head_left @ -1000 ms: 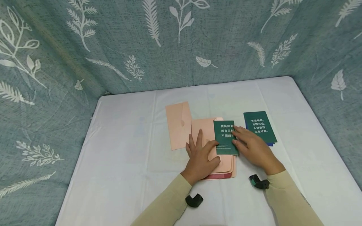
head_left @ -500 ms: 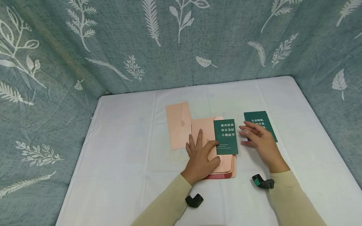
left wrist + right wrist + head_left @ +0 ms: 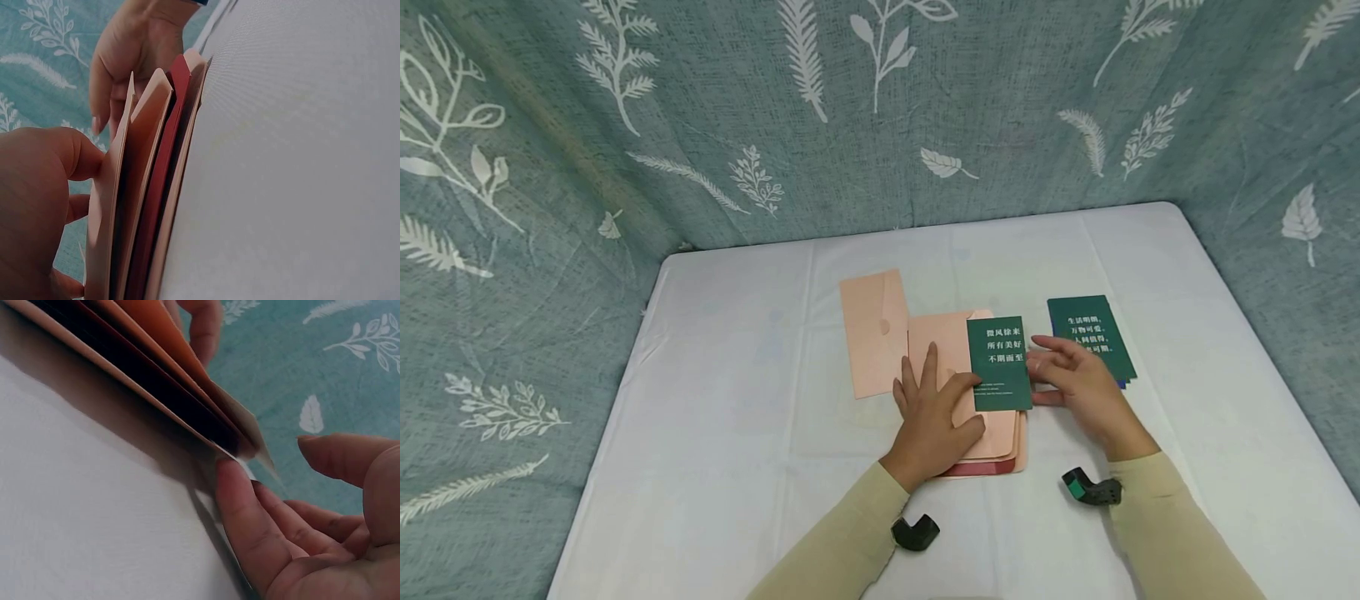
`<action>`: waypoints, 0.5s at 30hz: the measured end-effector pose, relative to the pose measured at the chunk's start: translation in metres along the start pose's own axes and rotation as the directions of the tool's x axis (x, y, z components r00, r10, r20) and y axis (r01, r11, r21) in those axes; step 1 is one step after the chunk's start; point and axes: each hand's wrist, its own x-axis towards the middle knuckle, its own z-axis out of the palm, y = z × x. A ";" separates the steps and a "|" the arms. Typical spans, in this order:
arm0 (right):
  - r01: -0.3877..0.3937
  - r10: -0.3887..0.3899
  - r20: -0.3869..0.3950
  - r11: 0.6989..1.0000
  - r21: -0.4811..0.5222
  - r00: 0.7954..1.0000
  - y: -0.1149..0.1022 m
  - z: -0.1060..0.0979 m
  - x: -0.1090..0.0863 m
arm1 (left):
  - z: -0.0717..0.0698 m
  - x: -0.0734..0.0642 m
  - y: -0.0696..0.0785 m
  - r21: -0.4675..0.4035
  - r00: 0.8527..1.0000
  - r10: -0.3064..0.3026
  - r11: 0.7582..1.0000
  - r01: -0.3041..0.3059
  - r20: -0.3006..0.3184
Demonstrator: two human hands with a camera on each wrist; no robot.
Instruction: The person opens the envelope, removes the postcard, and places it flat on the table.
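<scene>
My left hand [image 3: 928, 421] lies with fingers spread on a pile of pink envelopes [image 3: 943, 329], with a red envelope [image 3: 992, 468] low in the pile. One of its fingertips touches the left edge of a green card [image 3: 1002, 362] with white writing, which lies partly over the top envelope. At the card's right edge are the fingertips of my right hand [image 3: 1082, 392], loosely bent, with nothing pinched. Seen from the right wrist, the thumb [image 3: 344, 456] stands apart from the fingers [image 3: 250, 525]. The left wrist view shows the envelopes [image 3: 147, 119] fanned slightly apart at their edges.
A single pink envelope [image 3: 874, 333] lies at the upper left of the pile. To the right, partly behind my right hand, sits a stack of green cards [image 3: 1090, 312] with a blue edge below. A white cloth [image 3: 722, 400] covers the table, and a leaf-patterned curtain [image 3: 850, 167] stands behind.
My right hand drew back from the green card to the right, over the card stack, then returned to the card's right edge. The card shifted slightly upward. My left hand stayed put.
</scene>
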 end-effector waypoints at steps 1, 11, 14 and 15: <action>0.001 -0.001 0.004 1.000 0.001 1.000 0.000 0.001 0.000 | 0.000 0.000 0.000 0.000 1.000 0.001 1.000 -0.001 0.000; 0.004 -0.003 0.020 0.999 -0.046 1.000 0.003 0.008 0.002 | 0.001 0.001 -0.002 0.004 1.000 0.008 1.000 -0.008 0.001; 0.009 -0.008 0.023 0.999 -0.043 1.000 0.004 0.007 0.003 | 0.001 0.002 -0.002 0.001 1.000 0.006 1.000 -0.006 0.002; 0.012 -0.011 0.023 0.999 -0.043 1.000 0.005 0.007 0.003 | 0.001 0.002 -0.001 -0.001 1.000 0.005 1.000 -0.005 0.002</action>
